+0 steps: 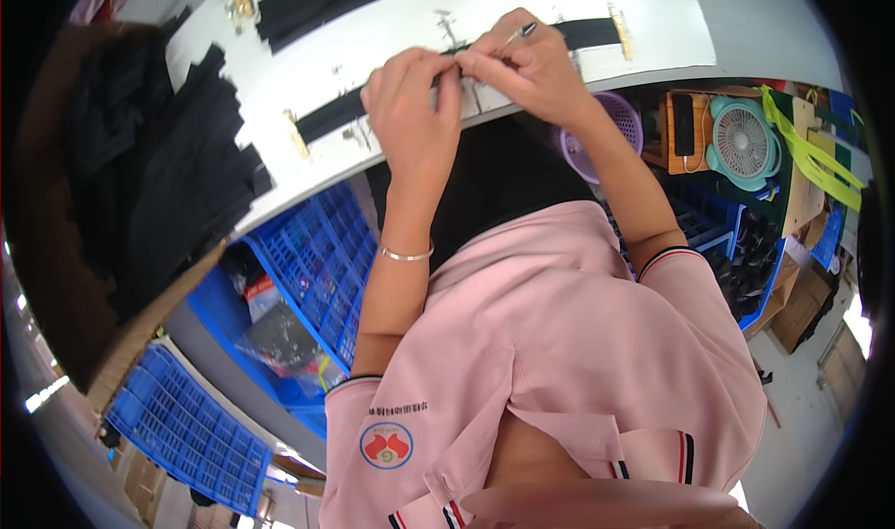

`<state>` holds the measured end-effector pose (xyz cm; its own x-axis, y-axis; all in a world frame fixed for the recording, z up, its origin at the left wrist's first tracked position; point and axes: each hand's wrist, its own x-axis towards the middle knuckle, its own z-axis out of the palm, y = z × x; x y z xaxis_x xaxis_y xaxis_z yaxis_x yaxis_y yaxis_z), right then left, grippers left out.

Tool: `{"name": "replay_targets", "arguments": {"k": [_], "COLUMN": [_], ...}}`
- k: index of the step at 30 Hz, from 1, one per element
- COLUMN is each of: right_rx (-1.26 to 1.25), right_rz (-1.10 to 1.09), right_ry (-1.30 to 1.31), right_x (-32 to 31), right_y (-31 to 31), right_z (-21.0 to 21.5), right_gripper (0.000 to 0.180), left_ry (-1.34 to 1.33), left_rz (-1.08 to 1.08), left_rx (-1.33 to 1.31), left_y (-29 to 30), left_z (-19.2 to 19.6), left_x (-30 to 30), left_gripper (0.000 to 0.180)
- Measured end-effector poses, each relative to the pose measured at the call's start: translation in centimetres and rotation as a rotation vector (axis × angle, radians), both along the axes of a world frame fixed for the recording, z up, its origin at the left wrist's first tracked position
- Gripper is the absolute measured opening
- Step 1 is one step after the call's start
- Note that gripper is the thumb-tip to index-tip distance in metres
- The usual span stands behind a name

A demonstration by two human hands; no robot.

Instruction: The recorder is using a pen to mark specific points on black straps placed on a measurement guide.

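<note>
Two hands, left hand [410,100] and right hand [522,68], fingers pinched shut on one long flat black fabric strap [373,105] with brass-coloured end clips, near the white table [392,35] front edge.

Both forearms reached up and forward, bent at the elbows. The left hand [410,91] and right hand [522,68] met, knuckles raised. Their fingers [447,72] were curled and pinched together.

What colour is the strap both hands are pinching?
Black strap, clearest in the head view.
</note>
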<state>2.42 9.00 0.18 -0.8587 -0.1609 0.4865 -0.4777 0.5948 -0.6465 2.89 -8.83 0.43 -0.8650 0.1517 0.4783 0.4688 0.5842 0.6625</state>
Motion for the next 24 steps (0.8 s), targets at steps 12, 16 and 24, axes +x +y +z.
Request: {"name": "replay_targets", "arguments": {"k": [12, 16, 24], "right_rx": [-0.463, -0.375, -0.343], "right_rz": [-0.23, -0.223, -0.211], "right_ry": [-0.287, -0.293, -0.262], "right_x": [0.9, 0.8, 0.6], "right_y": [9.1, 8.9, 8.4], "right_z": [1.5, 1.2, 1.1], "right_gripper": [0.025, 0.026, 0.026], "left_ry": [-0.032, -0.054, 0.008], "left_rz": [0.005, 0.005, -0.208], "left_rx": [-0.057, -0.019, 0.019], "left_y": [0.1, 1.2, 8.9], "left_z": [0.4, 1.2, 0.7], "left_x": [0.2, 0.0, -0.8], "left_gripper": [0.012, 0.01, 0.014]}}
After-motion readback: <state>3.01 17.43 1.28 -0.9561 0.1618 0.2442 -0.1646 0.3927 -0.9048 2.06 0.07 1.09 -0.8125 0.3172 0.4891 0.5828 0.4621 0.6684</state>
